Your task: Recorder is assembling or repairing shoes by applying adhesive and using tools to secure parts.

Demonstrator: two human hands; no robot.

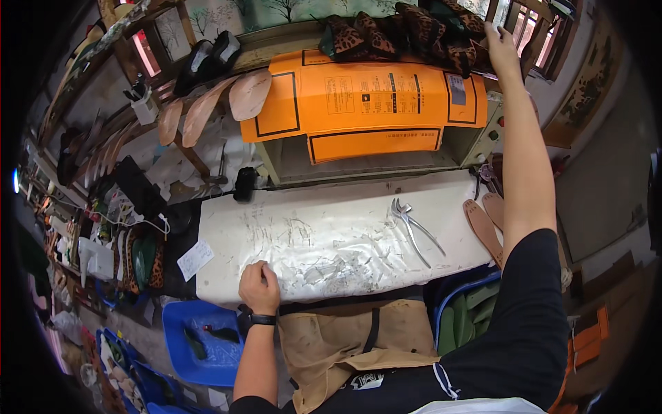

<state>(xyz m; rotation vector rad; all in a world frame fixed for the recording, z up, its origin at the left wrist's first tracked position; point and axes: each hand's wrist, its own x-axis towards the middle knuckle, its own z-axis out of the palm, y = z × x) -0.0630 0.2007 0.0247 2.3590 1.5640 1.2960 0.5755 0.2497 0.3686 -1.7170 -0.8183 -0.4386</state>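
Several leopard-print pieces (422, 27), apparently not yet taken up, lie beside your right hand (502, 48), grip unclear; pliers (407, 219) sit idle on the tabletop (448, 207), rightward of your loosely closed left hand (260, 288).

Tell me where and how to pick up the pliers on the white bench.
Grip the pliers around both handles, coming from the near right. The handles splay toward the person and slightly right, with the head pointing away across the bench, so that side likely gives the easiest hold.
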